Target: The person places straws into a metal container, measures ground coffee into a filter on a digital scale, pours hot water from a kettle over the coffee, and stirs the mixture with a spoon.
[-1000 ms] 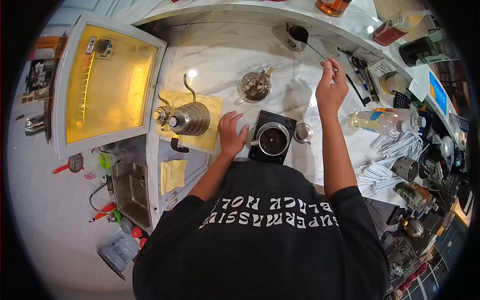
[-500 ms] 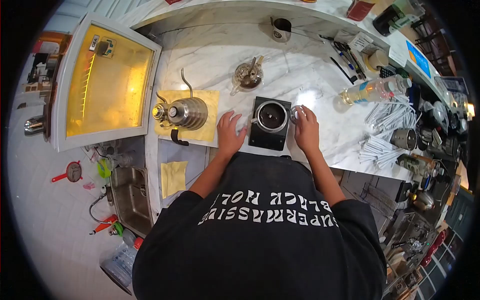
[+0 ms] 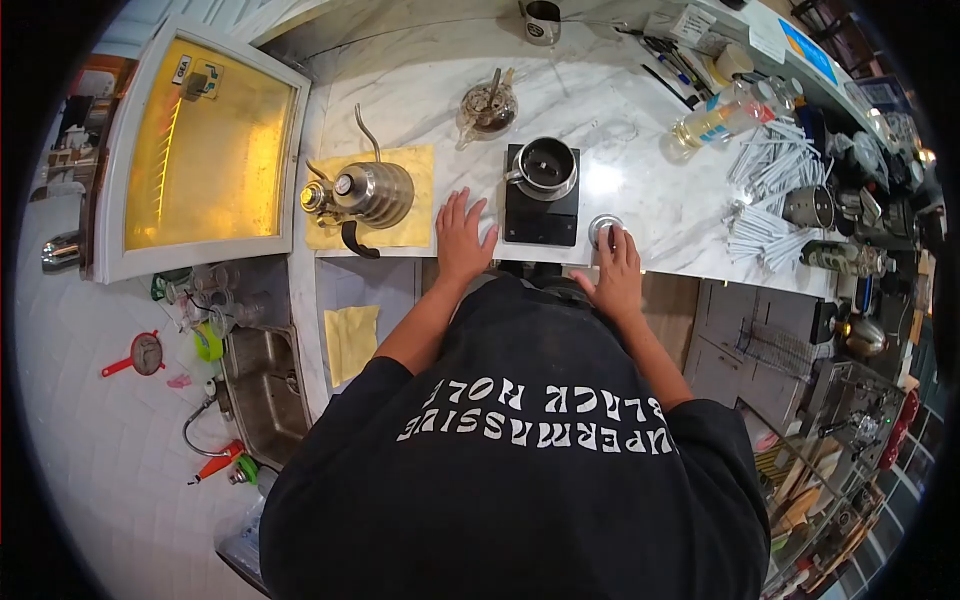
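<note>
My left hand (image 3: 463,238) rests on the marble counter with fingers spread, between the steel gooseneck kettle (image 3: 380,193) and the black scale (image 3: 540,225). On the scale stands a cup (image 3: 546,165) with a dark inside, its handle pointing left. My right hand (image 3: 619,275) is right of the scale near the counter's front edge. Its fingertips touch a small round metal piece (image 3: 603,226), whose kind I cannot make out; the thumb stays apart from it. Behind the scale sits a glass pot (image 3: 488,108) with a spoon-like handle and something brown inside.
A yellow cloth (image 3: 418,225) lies under the kettle. Plastic bottles (image 3: 715,118), many wrapped straws (image 3: 765,235) and a metal cup (image 3: 806,208) crowd the right side. A dark mug (image 3: 541,25) stands at the back. At left are a yellow-lit glass door (image 3: 205,150) and a sink (image 3: 265,385).
The view has shifted, so the counter sits higher in it. My right hand has slid the round metal piece towards the counter's front edge. My left hand stays spread beside the scale.
</note>
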A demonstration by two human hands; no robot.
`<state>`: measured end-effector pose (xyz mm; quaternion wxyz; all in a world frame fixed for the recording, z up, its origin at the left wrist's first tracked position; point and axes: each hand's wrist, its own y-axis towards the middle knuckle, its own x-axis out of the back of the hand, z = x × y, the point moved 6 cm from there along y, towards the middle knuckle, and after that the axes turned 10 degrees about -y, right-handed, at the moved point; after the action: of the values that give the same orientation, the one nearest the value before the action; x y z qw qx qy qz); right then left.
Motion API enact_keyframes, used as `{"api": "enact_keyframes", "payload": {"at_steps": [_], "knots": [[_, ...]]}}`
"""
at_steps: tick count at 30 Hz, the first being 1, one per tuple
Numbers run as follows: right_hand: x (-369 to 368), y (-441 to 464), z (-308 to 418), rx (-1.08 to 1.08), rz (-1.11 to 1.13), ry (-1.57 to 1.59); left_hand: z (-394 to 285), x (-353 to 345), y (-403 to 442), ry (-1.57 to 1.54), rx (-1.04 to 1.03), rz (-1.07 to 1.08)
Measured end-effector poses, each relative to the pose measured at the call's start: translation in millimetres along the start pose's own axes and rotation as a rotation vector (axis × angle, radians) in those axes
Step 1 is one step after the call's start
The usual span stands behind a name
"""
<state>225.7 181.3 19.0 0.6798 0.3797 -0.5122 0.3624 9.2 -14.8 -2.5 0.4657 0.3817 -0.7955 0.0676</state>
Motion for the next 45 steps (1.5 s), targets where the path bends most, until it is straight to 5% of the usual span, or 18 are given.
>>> {"api": "enact_keyframes", "payload": {"at_steps": [10,15,18,23,28,45], "knots": [[1,-17,0,0.007,-0.127,0.044,-1,-1,-3,-0.006,-0.035,-0.014],[20,-10,-27,-0.471,-0.228,0.488,4,1,-8,0.006,-0.055,0.009],[46,19,-25,-0.543,-0.323,0.624,4,2,-9,0.003,-0.068,0.009],[123,83,40,-0.095,-0.557,0.41,6,2,-10,-0.001,-0.065,0.005],[110,107,78,0.169,-0.528,0.17,7,4,-12,-0.024,-0.062,0.013],[85,113,102,0.164,-0.376,0.104,5,6,-10,-0.014,-0.062,0.032]]}}
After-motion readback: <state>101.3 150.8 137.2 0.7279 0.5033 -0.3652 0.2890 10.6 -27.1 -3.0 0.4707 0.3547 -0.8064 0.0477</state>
